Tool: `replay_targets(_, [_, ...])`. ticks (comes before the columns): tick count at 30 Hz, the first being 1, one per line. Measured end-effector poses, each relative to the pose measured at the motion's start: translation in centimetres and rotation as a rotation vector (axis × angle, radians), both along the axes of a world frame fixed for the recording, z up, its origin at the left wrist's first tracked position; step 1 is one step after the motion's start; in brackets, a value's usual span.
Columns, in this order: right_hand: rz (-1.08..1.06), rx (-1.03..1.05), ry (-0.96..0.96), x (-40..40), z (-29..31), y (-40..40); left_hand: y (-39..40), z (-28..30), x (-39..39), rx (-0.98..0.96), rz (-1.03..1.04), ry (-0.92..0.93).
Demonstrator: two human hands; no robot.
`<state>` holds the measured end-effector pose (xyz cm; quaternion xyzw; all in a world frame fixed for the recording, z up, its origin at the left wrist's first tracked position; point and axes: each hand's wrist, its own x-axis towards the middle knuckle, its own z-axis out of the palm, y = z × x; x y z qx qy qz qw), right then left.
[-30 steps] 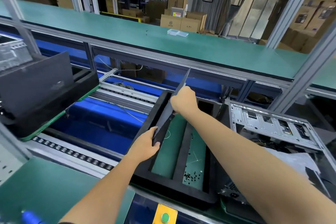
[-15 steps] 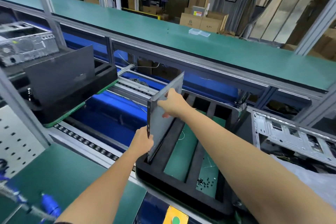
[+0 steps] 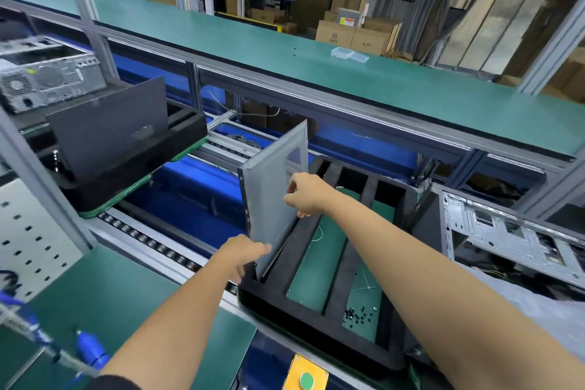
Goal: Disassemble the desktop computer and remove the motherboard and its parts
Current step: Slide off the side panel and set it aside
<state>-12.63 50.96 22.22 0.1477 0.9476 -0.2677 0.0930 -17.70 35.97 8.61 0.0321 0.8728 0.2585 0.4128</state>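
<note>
A grey metal side panel (image 3: 272, 187) stands on edge in the leftmost slot of a black foam tray (image 3: 316, 329) on the conveyor. My left hand (image 3: 247, 256) holds the panel's near lower corner, thumb lying across its face. My right hand (image 3: 307, 196) rests against the panel's right face below the top edge, fingers loosely bent. The opened desktop case (image 3: 506, 231) lies to the right of the tray, its bare metal inside showing. Several small black screws (image 3: 359, 315) lie in the tray's right compartment.
A second foam tray holding a dark panel (image 3: 107, 133) sits to the left on the conveyor, with another computer (image 3: 47, 79) behind it. A blue screwdriver (image 3: 90, 351) lies at the lower left. A yellow button box (image 3: 305, 377) sits at the near edge.
The panel has swung from lying slanted over the tray to standing upright in the left slot. My right hand has come off the top edge down onto the face; my left hand has slid to the lower corner.
</note>
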Motion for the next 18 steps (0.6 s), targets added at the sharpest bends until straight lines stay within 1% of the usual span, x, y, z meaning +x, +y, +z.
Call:
replay_targets(2, [0.007,0.002,0.007,0.3,0.2,0.1,0.0,1.3,0.8,-0.163,-0.189,-0.221])
replay_targets(3, [0.011,0.002,0.009,0.4,0.2,0.1,0.2,2.1,1.2,-0.205,-0.279,-0.261])
replay_targets(4, [0.013,0.005,0.008,0.6,0.3,0.1,0.6,2.9,1.5,-0.199,-0.335,-0.251])
replay_targets(5, [0.016,0.01,0.007,0.7,0.3,0.1,1.2,3.6,1.8,-0.143,-0.361,-0.216])
replay_targets(7, [0.022,0.03,0.012,1.2,0.4,0.1,3.1,4.7,2.3,0.06,-0.348,-0.102])
replay_targets(10, [-0.013,0.094,0.05,2.4,1.0,0.9,6.5,6.4,3.1,0.378,-0.177,0.106])
replay_targets(12, [-0.038,0.13,0.08,3.7,1.6,2.3,8.6,7.5,3.7,0.522,-0.121,0.208])
replay_targets(14, [-0.07,0.156,0.105,5.2,2.2,4.2,10.4,8.3,4.8,0.583,-0.142,0.282])
replay_targets(18, [-0.144,0.168,0.133,9.4,2.8,8.9,14.3,9.3,8.5,0.642,-0.197,0.366])
